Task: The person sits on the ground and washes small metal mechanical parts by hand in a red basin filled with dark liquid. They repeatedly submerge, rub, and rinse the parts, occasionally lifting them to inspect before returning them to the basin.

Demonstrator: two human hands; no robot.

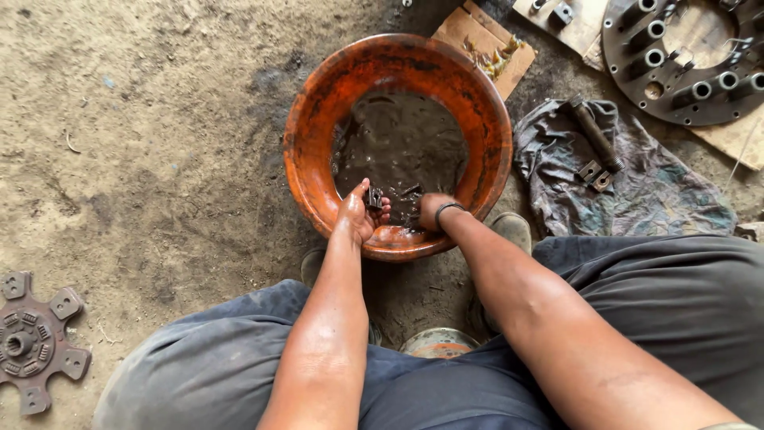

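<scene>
A small dark metal part (374,197) sits gripped in the left hand (360,213) over the near rim of an orange basin (318,119) holding murky grey liquid (402,139). The right hand (434,211) dips into it (fingers submerged, grip impossible to tell). Right of the basin, a rag (660,191) carries a bolt (595,135).

Orange, round plastic basin (306,135), centre of the frame, is showing a glossy, grime-streaked wall around murky, matt grey liquid (402,143). Small dark metal part (374,197) in the left hand (358,213) is glistening wet. Crumpled grey cloth rag (652,191), right, is looking matt; dirt ground (143,143) rough.
</scene>
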